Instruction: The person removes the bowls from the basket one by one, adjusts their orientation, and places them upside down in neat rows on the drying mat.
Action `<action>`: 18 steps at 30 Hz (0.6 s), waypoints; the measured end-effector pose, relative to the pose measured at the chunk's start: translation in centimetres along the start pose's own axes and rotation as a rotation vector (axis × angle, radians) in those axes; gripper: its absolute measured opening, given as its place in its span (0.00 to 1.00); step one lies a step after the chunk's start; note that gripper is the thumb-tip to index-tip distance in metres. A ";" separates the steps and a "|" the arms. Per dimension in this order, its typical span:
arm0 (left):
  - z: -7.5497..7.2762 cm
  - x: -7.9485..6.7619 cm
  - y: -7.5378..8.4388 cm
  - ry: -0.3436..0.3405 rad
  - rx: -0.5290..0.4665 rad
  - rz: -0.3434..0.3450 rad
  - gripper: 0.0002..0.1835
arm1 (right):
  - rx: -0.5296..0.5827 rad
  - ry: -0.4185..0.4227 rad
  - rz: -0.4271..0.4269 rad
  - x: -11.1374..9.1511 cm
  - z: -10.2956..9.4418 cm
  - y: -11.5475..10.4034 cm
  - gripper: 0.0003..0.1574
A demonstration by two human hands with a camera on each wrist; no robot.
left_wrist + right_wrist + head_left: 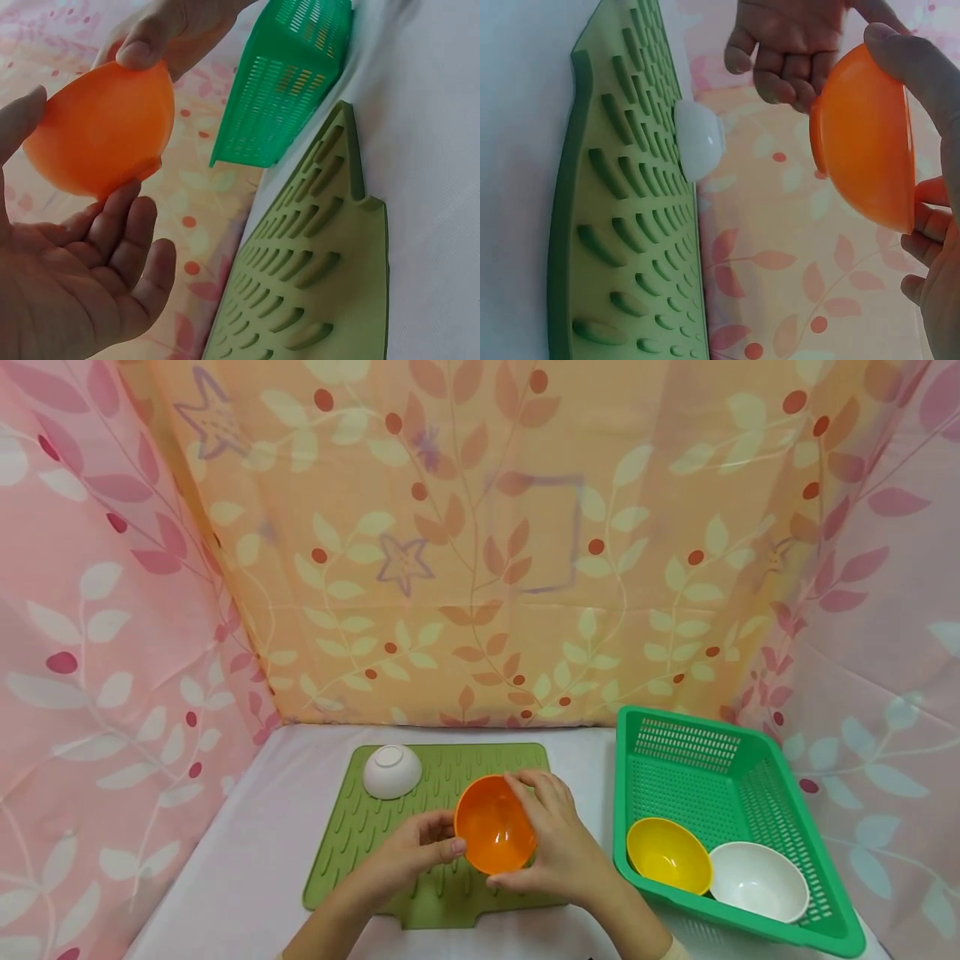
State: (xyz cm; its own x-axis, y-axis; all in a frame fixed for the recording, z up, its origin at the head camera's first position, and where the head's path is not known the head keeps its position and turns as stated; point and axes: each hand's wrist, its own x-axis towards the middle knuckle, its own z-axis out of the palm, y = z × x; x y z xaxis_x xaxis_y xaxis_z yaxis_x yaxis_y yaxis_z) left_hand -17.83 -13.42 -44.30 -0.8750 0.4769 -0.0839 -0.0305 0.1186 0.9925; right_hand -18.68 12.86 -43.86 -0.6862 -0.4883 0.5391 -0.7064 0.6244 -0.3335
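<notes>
An orange bowl (495, 827) is held up over the green drying mat (442, 893), its inside turned toward the head camera. My right hand (558, 835) grips it by the rim, thumb low and fingers at the top. From the other side my left hand (408, 852) holds it, thumb at the rim and fingertips at the base, as the left wrist view shows of the bowl's underside (112, 127). On the mat's far left part, a small white bowl (392, 772) lies upside down; it also shows in the right wrist view.
To the right stands a green plastic basket (817, 827) with perforated walls. Inside it, near the front, a yellow bowl (669, 856) and a white bowl (759, 881) sit side by side. Patterned curtains (480, 635) close off the back and both sides of the white-covered table (247, 860).
</notes>
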 end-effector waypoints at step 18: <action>-1.2 -0.1 0.3 0.238 0.202 0.152 0.33 | 0.239 0.001 0.113 0.1 -0.6 0.0 0.55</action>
State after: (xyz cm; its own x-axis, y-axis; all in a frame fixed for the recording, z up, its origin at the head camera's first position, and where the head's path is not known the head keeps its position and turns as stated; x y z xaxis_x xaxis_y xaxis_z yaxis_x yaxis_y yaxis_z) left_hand -18.31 -14.50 -43.85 -0.9512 0.2882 0.1103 0.1840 0.2429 0.9524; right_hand -18.65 13.22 -43.35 -0.7632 -0.4225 0.4888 -0.6460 0.5135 -0.5648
